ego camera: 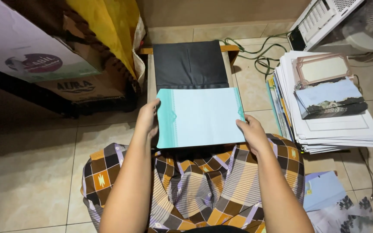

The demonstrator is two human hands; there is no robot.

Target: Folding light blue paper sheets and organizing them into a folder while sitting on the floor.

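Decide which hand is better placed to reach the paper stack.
Right. The right hand grips the teal sheet's edge nearest the paper stack; the left hand holds the far edge.

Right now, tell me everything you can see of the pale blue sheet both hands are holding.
The pale blue sheet is a rectangular card or folder, paper by its look, with a deeper teal band and scalloped edging down its left side. It is held roughly flat above a checked cloth on the lap, its far edge overlapping a dark grey board. The left hand grips its left edge, the right hand its right edge.
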